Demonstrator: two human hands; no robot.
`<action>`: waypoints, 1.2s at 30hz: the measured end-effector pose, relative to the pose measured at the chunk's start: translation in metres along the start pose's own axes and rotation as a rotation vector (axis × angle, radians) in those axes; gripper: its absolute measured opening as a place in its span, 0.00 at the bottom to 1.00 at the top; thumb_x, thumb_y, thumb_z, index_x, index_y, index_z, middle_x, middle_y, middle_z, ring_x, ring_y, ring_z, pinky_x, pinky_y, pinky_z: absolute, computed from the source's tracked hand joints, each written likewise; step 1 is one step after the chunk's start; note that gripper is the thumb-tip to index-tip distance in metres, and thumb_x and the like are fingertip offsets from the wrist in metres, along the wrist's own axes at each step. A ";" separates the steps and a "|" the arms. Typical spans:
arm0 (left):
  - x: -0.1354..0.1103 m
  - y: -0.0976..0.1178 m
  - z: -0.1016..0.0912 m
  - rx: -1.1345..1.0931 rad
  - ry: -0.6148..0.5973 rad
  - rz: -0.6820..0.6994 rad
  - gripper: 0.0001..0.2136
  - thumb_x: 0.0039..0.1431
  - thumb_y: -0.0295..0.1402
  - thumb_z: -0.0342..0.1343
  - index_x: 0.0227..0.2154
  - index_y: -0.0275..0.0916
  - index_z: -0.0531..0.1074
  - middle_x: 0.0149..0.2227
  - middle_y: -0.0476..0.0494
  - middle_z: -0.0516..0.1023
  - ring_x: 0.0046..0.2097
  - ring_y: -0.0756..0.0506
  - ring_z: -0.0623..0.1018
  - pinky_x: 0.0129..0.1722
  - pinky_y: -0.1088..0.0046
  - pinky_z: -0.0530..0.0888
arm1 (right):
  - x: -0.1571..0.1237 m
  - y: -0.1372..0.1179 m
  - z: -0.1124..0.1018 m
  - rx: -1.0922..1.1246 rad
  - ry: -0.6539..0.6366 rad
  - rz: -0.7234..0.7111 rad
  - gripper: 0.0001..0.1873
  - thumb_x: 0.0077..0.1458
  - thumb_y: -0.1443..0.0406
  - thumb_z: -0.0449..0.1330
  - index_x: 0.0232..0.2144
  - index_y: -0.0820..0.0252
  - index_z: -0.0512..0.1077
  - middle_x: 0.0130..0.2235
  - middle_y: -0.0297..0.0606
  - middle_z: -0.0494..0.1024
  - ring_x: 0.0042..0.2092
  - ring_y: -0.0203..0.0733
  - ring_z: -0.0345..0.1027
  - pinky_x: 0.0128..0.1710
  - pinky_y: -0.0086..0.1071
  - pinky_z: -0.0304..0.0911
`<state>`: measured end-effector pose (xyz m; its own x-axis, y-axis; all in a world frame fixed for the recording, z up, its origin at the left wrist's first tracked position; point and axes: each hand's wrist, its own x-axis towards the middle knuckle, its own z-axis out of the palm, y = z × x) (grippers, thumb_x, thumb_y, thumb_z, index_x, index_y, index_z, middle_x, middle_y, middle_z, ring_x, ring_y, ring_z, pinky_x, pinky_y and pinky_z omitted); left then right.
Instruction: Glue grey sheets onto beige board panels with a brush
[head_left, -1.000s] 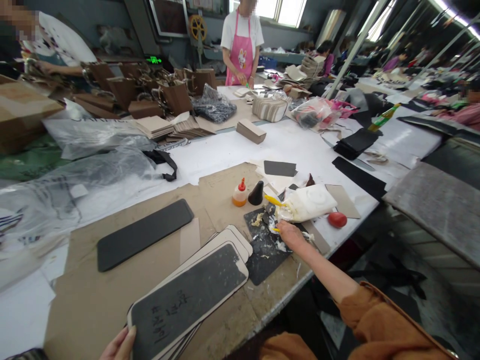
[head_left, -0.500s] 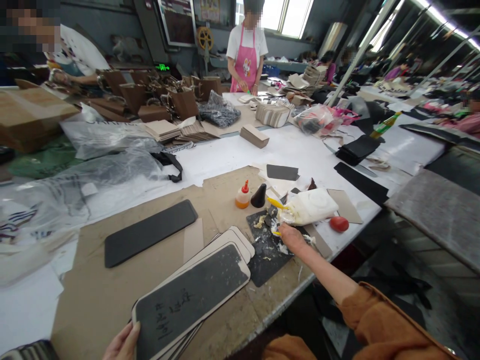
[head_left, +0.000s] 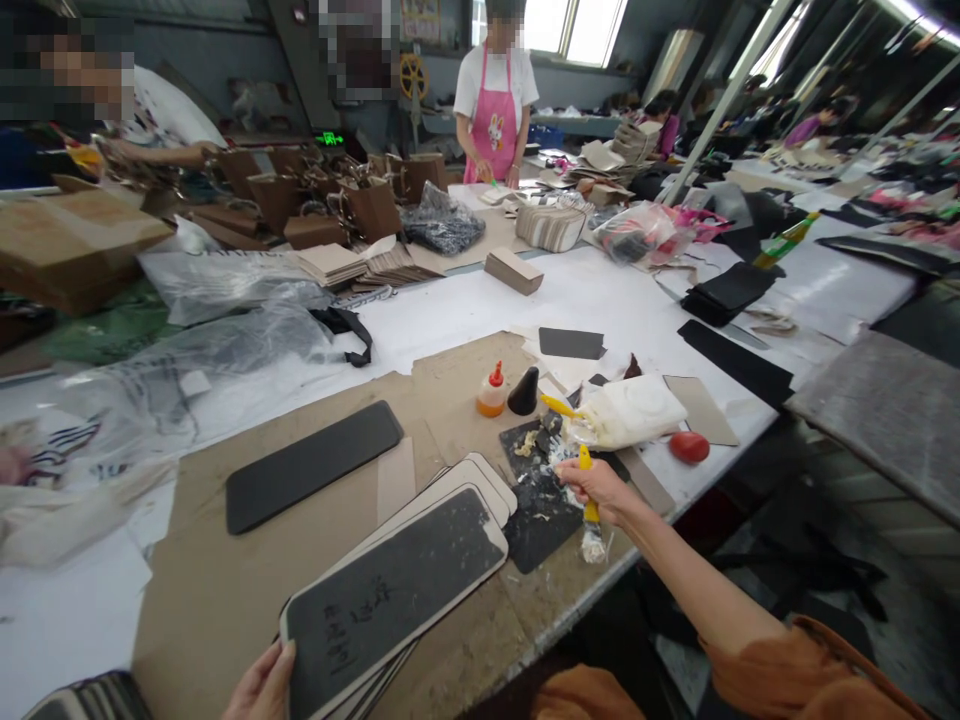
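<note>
My right hand closes round a yellow-handled spatula over the smeared mat — paste, I think — while my left hand grips the stacked panels, holding them close.

A: Cam pos?
B: Head-worn, facing fwd & down over long white-papered work table; bare right forearm enters near, at 4 o'clock.
A: Far end?
B: Person in pink apron, 12 o'clock, well off.

I count two hands here, my left hand and my right hand, one yellow-handled spatula, one glue bottle, one black cone, one red lump, three loose black panels, and one stack of black-faced boards, perhaps four deep.
</note>
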<state>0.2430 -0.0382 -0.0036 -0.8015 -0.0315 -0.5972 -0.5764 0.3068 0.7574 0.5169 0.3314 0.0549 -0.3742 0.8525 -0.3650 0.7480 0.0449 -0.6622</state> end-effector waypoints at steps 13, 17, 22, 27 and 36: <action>-0.036 0.029 0.013 -0.106 0.013 -0.057 0.05 0.47 0.26 0.56 0.30 0.37 0.73 0.24 0.52 0.75 0.25 0.53 0.72 0.36 0.73 0.72 | -0.064 -0.038 0.049 0.142 0.021 -0.281 0.08 0.47 0.63 0.56 0.25 0.60 0.73 0.26 0.34 0.74 0.30 0.37 0.66 0.32 0.29 0.60; -0.045 0.039 0.017 -0.120 0.020 -0.066 0.05 0.48 0.23 0.55 0.28 0.36 0.73 0.23 0.52 0.75 0.25 0.53 0.72 0.34 0.75 0.71 | -0.074 -0.033 0.074 -0.114 0.091 -0.581 0.09 0.53 0.68 0.52 0.30 0.59 0.73 0.31 0.37 0.74 0.34 0.37 0.67 0.37 0.29 0.61; -0.042 0.037 0.014 -0.099 0.015 -0.052 0.04 0.49 0.23 0.55 0.27 0.37 0.73 0.24 0.53 0.75 0.26 0.52 0.72 0.36 0.74 0.71 | -0.077 -0.033 0.081 -0.451 -0.047 -0.636 0.10 0.53 0.73 0.53 0.33 0.59 0.72 0.34 0.39 0.74 0.38 0.37 0.67 0.39 0.27 0.61; -0.030 0.025 0.010 -0.124 -0.016 -0.057 0.05 0.50 0.25 0.55 0.30 0.39 0.73 0.25 0.54 0.75 0.26 0.53 0.72 0.37 0.75 0.70 | -0.079 -0.036 0.078 -0.656 -0.186 -0.573 0.11 0.53 0.73 0.53 0.35 0.57 0.72 0.36 0.38 0.73 0.38 0.35 0.66 0.37 0.24 0.59; -0.032 0.025 0.013 -0.120 0.019 -0.057 0.05 0.49 0.25 0.56 0.30 0.38 0.73 0.26 0.53 0.76 0.26 0.53 0.73 0.38 0.74 0.71 | -0.068 -0.029 0.080 -0.558 -0.197 -0.550 0.12 0.52 0.72 0.54 0.38 0.56 0.73 0.37 0.37 0.73 0.38 0.35 0.67 0.39 0.24 0.60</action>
<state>0.2559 -0.0176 0.0308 -0.7693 -0.0638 -0.6357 -0.6349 0.1881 0.7494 0.4771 0.2304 0.0462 -0.8191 0.5275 -0.2253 0.5726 0.7291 -0.3748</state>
